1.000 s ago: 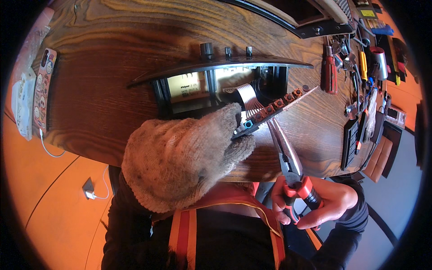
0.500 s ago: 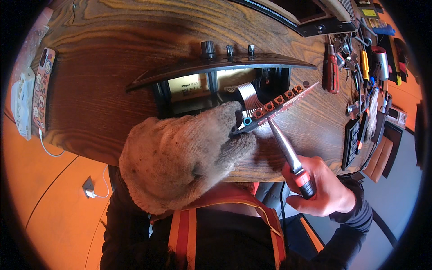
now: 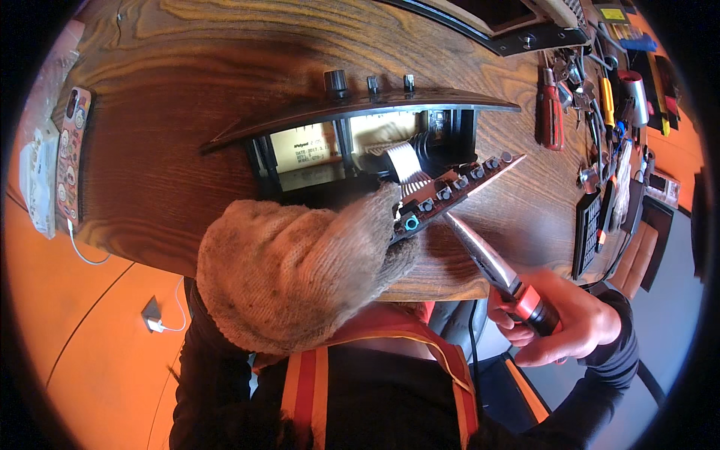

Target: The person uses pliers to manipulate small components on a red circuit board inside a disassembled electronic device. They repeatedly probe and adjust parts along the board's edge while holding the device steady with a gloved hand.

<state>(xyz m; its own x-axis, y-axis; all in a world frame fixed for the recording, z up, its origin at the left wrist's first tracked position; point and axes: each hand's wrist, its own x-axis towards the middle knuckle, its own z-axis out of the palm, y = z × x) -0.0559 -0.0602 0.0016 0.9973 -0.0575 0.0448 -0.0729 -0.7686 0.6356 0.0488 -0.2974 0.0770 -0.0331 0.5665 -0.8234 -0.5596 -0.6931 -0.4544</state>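
Note:
My left hand (image 3: 300,266), in a soiled knitted glove, is closed on the near left end of a narrow circuit board (image 3: 444,196). Along the board sit several small push-buttons and one turquoise part. A grey ribbon cable (image 3: 407,165) links it to a black curved panel housing (image 3: 352,114), which has three knobs on its far side and pale printed boards inside. Bare, my right hand (image 3: 570,319) grips a tool with a long tapered silver nose and a red and black handle (image 3: 531,304). The tool's tip is at the board's near edge; whether it touches is unclear.
A wooden table (image 3: 150,150) lies under everything. At its left edge are a phone (image 3: 73,154) on a white cable and a clear plastic bag (image 3: 37,172). A red screwdriver (image 3: 552,112) and several other tools crowd the right side. A dark-framed case (image 3: 517,37) stands far right.
The board has tilted so its buttons now show from the side. My right hand has moved right and down with the tool, and the housing has shifted slightly left.

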